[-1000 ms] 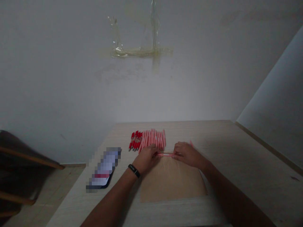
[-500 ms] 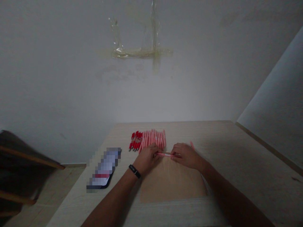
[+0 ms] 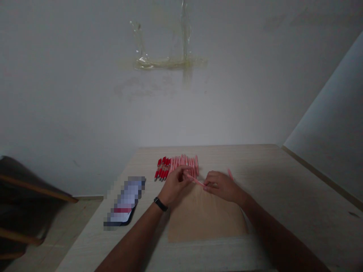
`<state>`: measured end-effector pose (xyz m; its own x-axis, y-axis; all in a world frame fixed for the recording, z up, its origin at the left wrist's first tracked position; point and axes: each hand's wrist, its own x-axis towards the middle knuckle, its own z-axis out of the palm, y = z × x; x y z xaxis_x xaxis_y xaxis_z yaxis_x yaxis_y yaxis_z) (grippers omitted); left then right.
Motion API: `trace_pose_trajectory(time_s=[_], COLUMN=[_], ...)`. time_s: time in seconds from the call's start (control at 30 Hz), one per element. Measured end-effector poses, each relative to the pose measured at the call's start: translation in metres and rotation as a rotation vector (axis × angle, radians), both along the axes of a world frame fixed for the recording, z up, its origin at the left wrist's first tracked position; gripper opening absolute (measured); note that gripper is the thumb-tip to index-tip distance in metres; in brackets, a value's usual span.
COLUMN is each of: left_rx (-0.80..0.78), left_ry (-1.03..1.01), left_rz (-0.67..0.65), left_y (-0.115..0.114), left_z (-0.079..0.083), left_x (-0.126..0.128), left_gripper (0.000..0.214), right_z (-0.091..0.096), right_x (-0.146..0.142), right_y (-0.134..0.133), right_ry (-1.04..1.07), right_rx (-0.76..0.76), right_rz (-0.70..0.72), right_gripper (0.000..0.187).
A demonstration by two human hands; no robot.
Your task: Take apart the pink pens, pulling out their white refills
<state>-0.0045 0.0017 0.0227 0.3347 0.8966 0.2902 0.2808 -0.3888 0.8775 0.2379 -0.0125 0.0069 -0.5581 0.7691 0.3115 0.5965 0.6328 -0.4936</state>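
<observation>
- Lying nearest the camera, a brown paper sheet (image 3: 207,221) sits flat on the pale wooden table (image 3: 283,196), between the person's two forearms.
- Left of the sheet and apart from it, a dark phone (image 3: 124,202) rests on the table; a black wristband (image 3: 160,204) circles the left wrist.
- Over the sheet's far edge, the left hand (image 3: 173,184) and the right hand (image 3: 222,186) face each other. The fingertips of each are pinched closed on one end of a single pink pen (image 3: 195,180), which slants downward from left to right.
- Just beyond the right hand, a loose pen (image 3: 229,173) lies on the table.
- Just beyond the left hand, a row of pink pens (image 3: 185,165) lies side by side, with small red pieces (image 3: 162,169) packed against its left side.
- Farthest off, strips of clear tape (image 3: 170,62) cling to the grey wall.
</observation>
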Motion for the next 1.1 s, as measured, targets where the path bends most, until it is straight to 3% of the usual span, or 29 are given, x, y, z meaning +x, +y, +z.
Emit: trace_pose_trajectory(time_s=[0.07, 0.2, 0.33, 0.43, 0.57, 1.1], left_rx=[-0.132, -0.370, -0.515, -0.602, -0.624, -0.545], left_ry=[-0.120, -0.161, -0.256, -0.247, -0.219, -0.253], left_rz=[-0.040, -0.068, -0.112, -0.209, -0.286, -0.292], left_y=[0.001, -0.002, -0.006, -0.010, -0.015, -0.014], left_z=[-0.003, -0.011, -0.020, -0.026, -0.030, -0.033], left_x=[0.002, 0.009, 0.015, 0.018, 0.023, 0.029], left_gripper=[0.033, 0.041, 0.045, 0.042, 0.038, 0.040], right_z=[0.001, 0.004, 0.003, 0.000, -0.003, -0.012], right_x=[-0.006, -0.017, -0.016, -0.012, -0.010, -0.013], right_y=[-0.003, -0.008, -0.005, -0.001, 0.002, 0.005], right_ry=[0.066, 0.140, 0.240, 0.393, 0.458, 0.487], right_rx=[-0.041, -0.108, -0.136, -0.149, -0.175, -0.263], right_rz=[0.008, 0.027, 0.003, -0.072, -0.066, -0.087], right_gripper=[0.023, 0.025, 0.029, 0.020, 0.022, 0.022])
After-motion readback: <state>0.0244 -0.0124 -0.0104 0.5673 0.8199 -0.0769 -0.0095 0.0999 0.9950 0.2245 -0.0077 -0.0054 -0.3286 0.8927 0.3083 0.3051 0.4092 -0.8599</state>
